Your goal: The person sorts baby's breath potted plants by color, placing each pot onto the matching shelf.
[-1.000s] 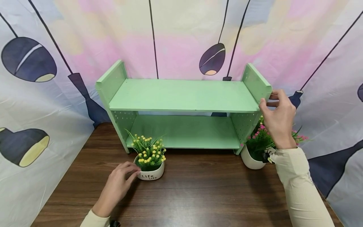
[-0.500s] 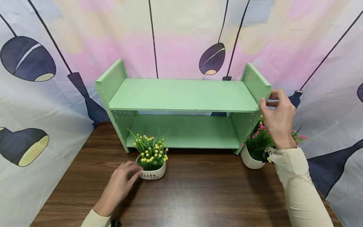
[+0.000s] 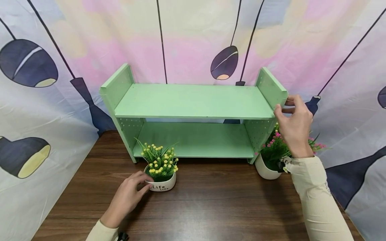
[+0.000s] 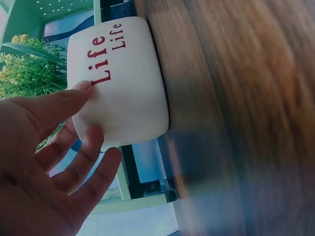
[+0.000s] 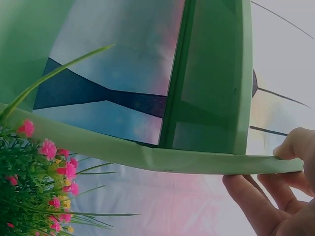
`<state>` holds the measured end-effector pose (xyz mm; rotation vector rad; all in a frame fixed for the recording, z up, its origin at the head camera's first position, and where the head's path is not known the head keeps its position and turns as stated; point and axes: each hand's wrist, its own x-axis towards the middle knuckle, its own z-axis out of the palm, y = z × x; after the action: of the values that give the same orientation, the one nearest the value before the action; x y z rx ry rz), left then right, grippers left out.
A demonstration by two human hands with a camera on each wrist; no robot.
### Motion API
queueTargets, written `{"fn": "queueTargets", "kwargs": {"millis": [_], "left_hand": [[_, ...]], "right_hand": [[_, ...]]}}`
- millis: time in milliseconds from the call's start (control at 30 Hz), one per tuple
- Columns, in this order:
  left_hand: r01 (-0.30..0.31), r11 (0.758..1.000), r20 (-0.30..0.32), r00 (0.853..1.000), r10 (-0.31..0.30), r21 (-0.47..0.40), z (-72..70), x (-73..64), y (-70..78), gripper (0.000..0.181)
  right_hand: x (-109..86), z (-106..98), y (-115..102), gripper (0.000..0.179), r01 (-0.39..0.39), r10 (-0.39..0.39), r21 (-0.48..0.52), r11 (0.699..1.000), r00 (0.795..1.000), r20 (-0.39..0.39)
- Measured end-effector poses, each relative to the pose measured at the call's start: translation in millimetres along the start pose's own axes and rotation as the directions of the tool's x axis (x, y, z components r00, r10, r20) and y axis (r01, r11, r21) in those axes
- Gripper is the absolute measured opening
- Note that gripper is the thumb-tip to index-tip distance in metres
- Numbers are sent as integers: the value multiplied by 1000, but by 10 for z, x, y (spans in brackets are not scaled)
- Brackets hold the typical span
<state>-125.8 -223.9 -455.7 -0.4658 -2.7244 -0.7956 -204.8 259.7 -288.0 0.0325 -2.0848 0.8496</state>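
Note:
A white oval flowerpot (image 3: pixel 163 186) marked "Life", with yellow flowers (image 3: pixel 159 159), stands on the brown table before the lower left of a green two-tier shelf (image 3: pixel 193 100). My left hand (image 3: pixel 128 195) holds the pot's left end, thumb (image 4: pixel 74 98) on its lettered front and some fingers behind it. At the shelf's right side panel (image 3: pixel 272 87), my right hand (image 3: pixel 295 129) grips the front edge. In the right wrist view, the thumb (image 5: pixel 290 143) lies on one face of this panel and the fingers (image 5: pixel 256 201) on the other.
Right of the shelf stands a second white pot (image 3: pixel 266 170) with pink flowers (image 5: pixel 49 150), partly behind my right forearm. Behind the shelf hangs a cloth (image 3: pixel 193 40) printed with lamps. Wooden table top (image 3: pixel 205 201) stretches along the front.
My left hand and the yellow-flowered pot have shifted slightly to the right along the table. My right hand stays on the shelf's side panel.

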Motion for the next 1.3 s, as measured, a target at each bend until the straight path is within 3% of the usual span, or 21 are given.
{"fn": "queueTargets", "kwargs": {"millis": [400, 667, 900, 1300], "left_hand": [[-3, 999, -92, 996, 6, 36, 61, -31, 69, 22], [-50, 997, -157, 986, 58, 56, -6, 17, 182, 25], [-79, 996, -165, 983, 86, 47, -90, 184, 261, 22], [-106, 994, -141, 984, 105, 3, -162, 634, 279, 10]], "right_hand": [[-11, -5, -1, 28, 2, -2, 9, 1000, 1000, 6], [-23, -21, 9, 28, -7, 7, 7, 1000, 1000, 8], [-14, -27, 10, 28, -6, 6, 8, 1000, 1000, 6], [4, -6, -10, 29, 2, -3, 20, 1000, 1000, 14]]}}
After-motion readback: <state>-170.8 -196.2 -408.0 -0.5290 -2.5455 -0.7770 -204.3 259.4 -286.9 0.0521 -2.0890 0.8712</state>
